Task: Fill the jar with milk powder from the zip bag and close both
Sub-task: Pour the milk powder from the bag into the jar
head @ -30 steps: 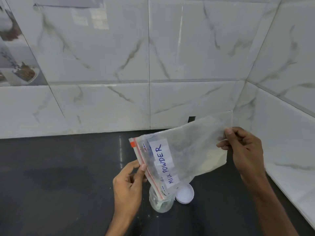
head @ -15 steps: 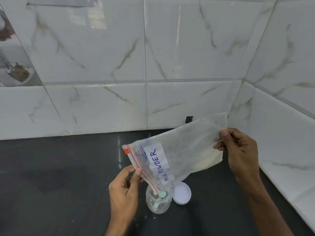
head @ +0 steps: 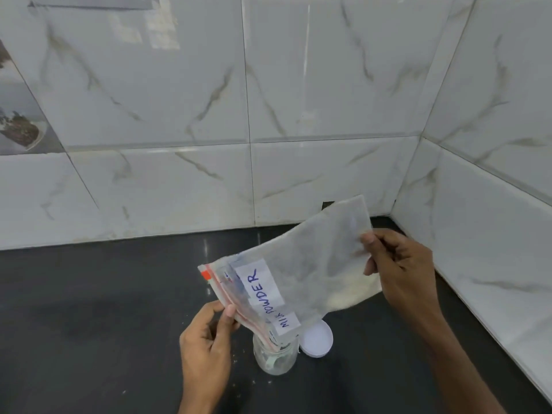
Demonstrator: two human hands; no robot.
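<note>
A clear zip bag [head: 310,273] labelled "MILK POWDER" hangs tilted, its red zip mouth down-left over the small glass jar [head: 276,358]. My left hand [head: 206,345] pinches the bag's zip edge just above the jar. My right hand [head: 400,273] grips the bag's raised far end. White powder [head: 349,294] lies in the bag's lower fold near my right hand. A pale green scoop shows inside the jar. The jar's white lid [head: 316,339] lies flat on the counter, touching the jar's right side.
The dark counter [head: 104,309] runs into a corner of white marble wall tiles [head: 298,100] behind and to the right. A few powder specks lie on the counter around the jar.
The bag's mouth has lowered closer onto the jar's opening and the bag has tilted a little more. Both hands keep their grip.
</note>
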